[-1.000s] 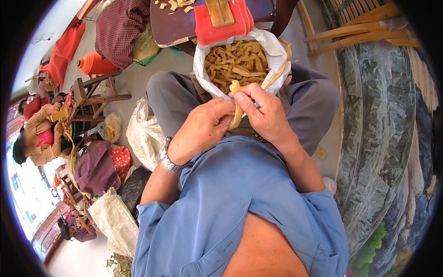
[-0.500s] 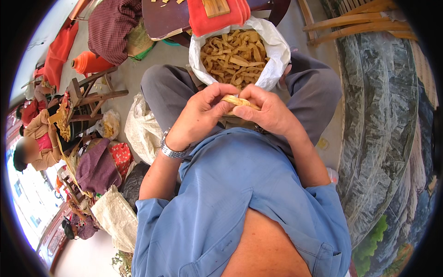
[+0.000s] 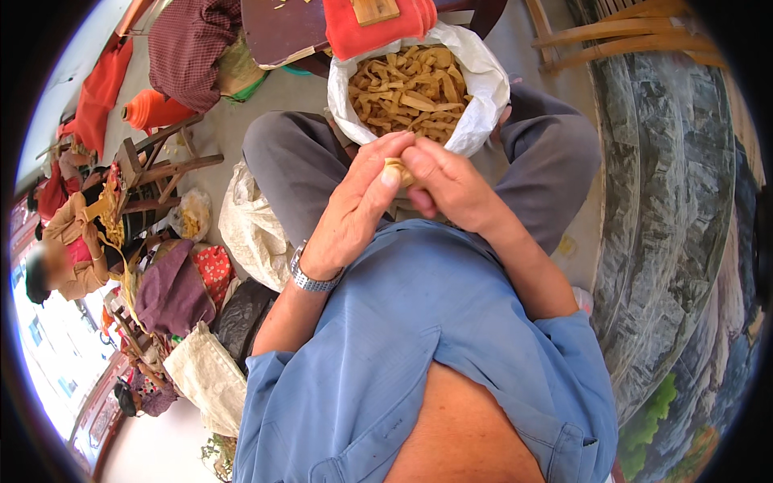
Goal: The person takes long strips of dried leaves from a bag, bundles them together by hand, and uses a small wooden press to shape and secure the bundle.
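My left hand (image 3: pixel 364 193), a metal watch on its wrist, and my right hand (image 3: pixel 455 187) press together in front of my belly. Between them is a small rolled, yellowish strip (image 3: pixel 396 166), mostly hidden by palms and fingers. The left thumb lies against it, and the right fingers curl round its other side, slightly blurred. Just beyond the hands stands a white sack (image 3: pixel 481 80) with its rim turned open. Many brownish-yellow, twisted strip pieces (image 3: pixel 411 84) fill it.
My bent knees flank the sack. Behind it is a dark red table (image 3: pixel 282 32) bearing a red cloth (image 3: pixel 378 36) and a small wooden board (image 3: pixel 374 10). A wooden stool (image 3: pixel 165 161), whitish sacks (image 3: pixel 256 221) and other people are at left; a plastic-wrapped slab (image 3: pixel 660 225) stands at right.
Both hands have closed over the yellowish strip, which showed plainly between the fingertips before. The left hand has straightened and tilted upright, and the right has turned inward.
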`<state>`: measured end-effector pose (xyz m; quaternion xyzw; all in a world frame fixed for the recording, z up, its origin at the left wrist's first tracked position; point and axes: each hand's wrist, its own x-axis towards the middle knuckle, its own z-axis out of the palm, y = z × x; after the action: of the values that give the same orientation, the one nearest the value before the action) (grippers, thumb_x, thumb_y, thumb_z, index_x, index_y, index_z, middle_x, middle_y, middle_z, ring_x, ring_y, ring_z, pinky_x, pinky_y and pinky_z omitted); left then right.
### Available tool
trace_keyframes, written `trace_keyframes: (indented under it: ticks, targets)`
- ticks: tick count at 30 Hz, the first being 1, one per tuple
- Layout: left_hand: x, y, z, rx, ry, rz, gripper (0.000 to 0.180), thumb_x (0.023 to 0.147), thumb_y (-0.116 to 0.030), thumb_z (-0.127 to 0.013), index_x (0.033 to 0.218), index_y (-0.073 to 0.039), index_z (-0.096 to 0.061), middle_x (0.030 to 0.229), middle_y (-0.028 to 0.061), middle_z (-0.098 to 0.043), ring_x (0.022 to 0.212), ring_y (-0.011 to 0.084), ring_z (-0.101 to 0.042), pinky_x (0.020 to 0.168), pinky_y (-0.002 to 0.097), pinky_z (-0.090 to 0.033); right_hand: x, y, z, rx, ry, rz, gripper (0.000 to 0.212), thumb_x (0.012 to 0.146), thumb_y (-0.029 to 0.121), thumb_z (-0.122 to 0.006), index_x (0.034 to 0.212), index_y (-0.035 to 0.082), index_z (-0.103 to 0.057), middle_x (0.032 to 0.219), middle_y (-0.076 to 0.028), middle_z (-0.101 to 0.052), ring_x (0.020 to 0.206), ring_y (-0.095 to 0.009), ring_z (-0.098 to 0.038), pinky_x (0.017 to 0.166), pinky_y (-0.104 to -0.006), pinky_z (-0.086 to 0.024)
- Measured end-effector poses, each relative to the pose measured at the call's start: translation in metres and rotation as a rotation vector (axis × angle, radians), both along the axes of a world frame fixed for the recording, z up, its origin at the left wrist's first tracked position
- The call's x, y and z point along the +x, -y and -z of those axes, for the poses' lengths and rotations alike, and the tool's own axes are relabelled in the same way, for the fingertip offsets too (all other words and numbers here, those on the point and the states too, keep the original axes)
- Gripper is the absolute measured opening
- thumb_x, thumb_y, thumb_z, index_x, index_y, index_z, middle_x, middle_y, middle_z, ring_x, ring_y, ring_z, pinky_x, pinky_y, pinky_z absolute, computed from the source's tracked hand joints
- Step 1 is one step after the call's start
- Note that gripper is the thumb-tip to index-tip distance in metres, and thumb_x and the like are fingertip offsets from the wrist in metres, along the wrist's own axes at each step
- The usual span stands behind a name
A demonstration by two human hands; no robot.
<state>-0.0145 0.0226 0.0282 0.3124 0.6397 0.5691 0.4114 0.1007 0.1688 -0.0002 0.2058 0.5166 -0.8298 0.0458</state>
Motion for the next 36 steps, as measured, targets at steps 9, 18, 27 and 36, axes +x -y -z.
trace_keyframes:
  ticks: [9, 18, 27, 36]
  targets:
    - [-0.009, 0.007, 0.001, -0.227, -0.139, -0.154, 0.044, 0.109, -0.035, -0.048, 0.107, 0.003, -0.069, 0.092, 0.0063, -0.07, 0.086, 0.0114, -0.06, 0.082, 0.0272, -0.049, 0.008, -0.006, -0.011, 0.097, 0.045, -0.04, 0.04, 0.105, 0.044, -0.053, 0.107, 0.005, -0.06, 0.074, 0.002, -0.052, 0.066, -0.007, -0.047, 0.057, -0.0248, -0.04]
    - [-0.039, 0.021, -0.025, -0.215, -0.248, 0.168, 0.026, 0.101, -0.02, -0.063, 0.115, 0.002, -0.066, 0.106, 0.0073, -0.068, 0.099, 0.016, -0.064, 0.091, 0.0306, -0.048, 0.018, -0.008, -0.032, 0.455, 0.029, -0.021, 0.018, 0.097, 0.019, -0.069, 0.098, 0.004, -0.061, 0.072, 0.001, -0.06, 0.066, -0.006, -0.053, 0.059, -0.0247, -0.042]
    - [-0.021, 0.003, -0.01, -0.127, -0.381, 0.475, 0.015, 0.095, -0.011, -0.064, 0.106, -0.002, -0.064, 0.093, 0.0186, -0.065, 0.088, 0.0385, -0.063, 0.077, 0.0413, -0.051, 0.024, 0.004, -0.021, 0.87, -0.189, -0.119, 0.022, 0.092, 0.018, -0.073, 0.094, 0.005, -0.056, 0.077, -0.014, -0.067, 0.066, -0.032, -0.067, 0.059, -0.0391, -0.052]
    - [-0.046, 0.022, -0.036, -0.407, -0.22, 0.989, 0.027, 0.101, -0.026, -0.056, 0.091, -0.001, -0.055, 0.078, 0.0198, -0.057, 0.075, 0.041, -0.056, 0.069, 0.048, -0.045, 0.058, -0.002, -0.036, 1.005, -0.308, -0.476, 0.031, 0.096, 0.033, -0.067, 0.086, 0.008, -0.051, 0.058, -0.013, -0.054, 0.054, -0.034, -0.062, 0.048, -0.0444, -0.049]
